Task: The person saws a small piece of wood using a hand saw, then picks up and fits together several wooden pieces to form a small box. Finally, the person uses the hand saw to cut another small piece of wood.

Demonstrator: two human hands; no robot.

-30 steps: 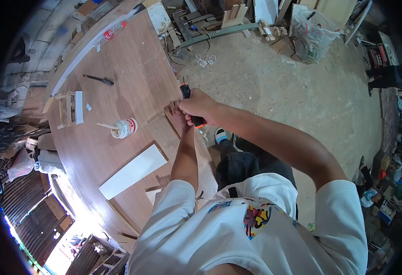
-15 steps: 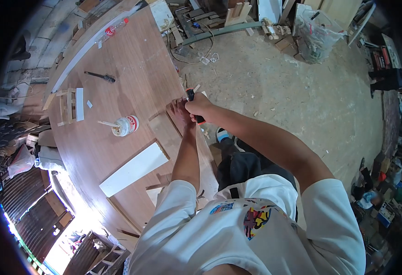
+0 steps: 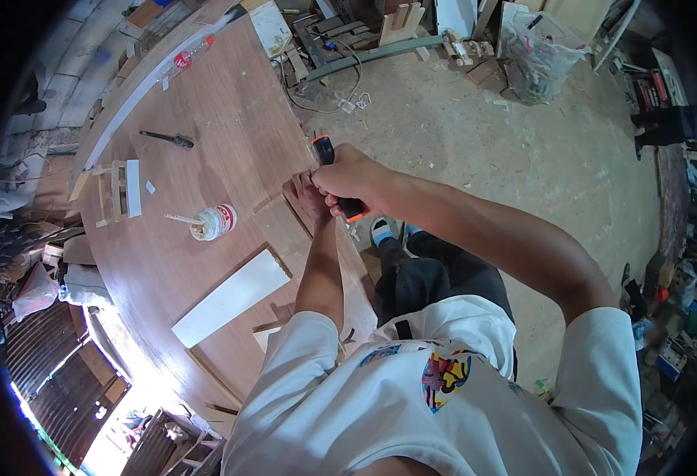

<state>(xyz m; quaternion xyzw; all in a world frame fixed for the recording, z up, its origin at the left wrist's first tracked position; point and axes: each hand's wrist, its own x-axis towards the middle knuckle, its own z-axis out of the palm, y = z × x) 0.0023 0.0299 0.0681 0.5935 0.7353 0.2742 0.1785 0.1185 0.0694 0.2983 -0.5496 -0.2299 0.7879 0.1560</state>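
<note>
My right hand is wrapped around the black-and-orange handle of a tool; its working end is hidden from view. Close beside it, at the table's edge, my left hand presses down with bent fingers on a flat brown wooden board. A white-faced board lies on the table nearer to me. Left of the hands stands an open tub with a red-and-white label and a stick in it.
The big wooden table carries a dark slim tool, a small wooden frame, a white strip and a plastic bottle. Scrap wood and a clear bag of waste stand on the concrete floor.
My right hand has drawn back toward me and up with the handle, its elbow swinging outward. The left hand stays at the table edge. The whole view has shifted slightly.
</note>
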